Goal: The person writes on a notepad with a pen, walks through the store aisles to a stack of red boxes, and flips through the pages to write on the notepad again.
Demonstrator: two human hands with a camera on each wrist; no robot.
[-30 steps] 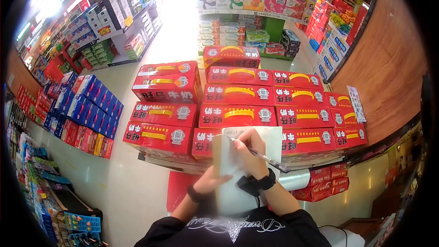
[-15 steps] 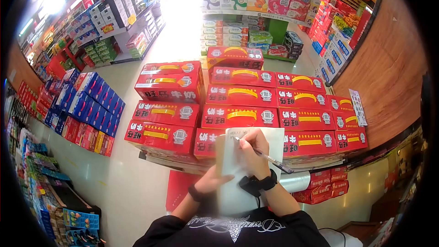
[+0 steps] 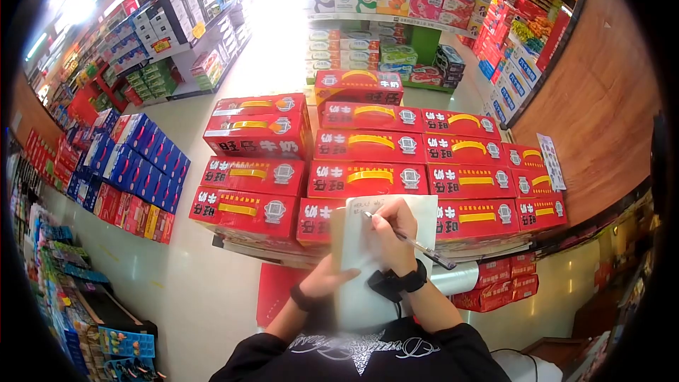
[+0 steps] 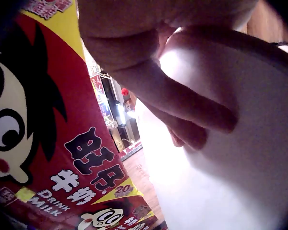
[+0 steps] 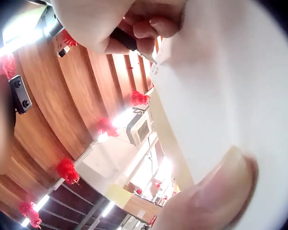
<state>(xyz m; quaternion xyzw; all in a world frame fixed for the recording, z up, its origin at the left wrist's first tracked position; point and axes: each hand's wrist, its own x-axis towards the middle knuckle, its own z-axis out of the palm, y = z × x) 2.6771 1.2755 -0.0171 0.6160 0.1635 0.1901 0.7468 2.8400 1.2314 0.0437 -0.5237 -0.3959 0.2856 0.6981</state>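
An open notebook (image 3: 361,290) with white pages is held in front of my chest. My left hand (image 3: 329,279) grips its left side, thumb on the page; in the left wrist view the fingers (image 4: 182,103) lie against its underside. Between the fingertips of my right hand (image 3: 396,237) is a pen (image 3: 428,250), its tip at the upper part of the page beside a few handwritten marks (image 3: 364,205). The right wrist view shows the pen's dark grip (image 5: 123,39) under curled fingers, and the left thumb (image 5: 221,191) pressing on the paper.
Stacked red milk cartons (image 3: 371,177) stand directly beyond the notebook. Blue boxes (image 3: 145,163) are piled on the floor at left, and a wooden panel (image 3: 601,92) rises at right. More red packs (image 3: 506,283) sit low at the right.
The pen tip has moved slightly to the right across the page, and more handwriting shows near the top. My left hand keeps its grip on the notebook.
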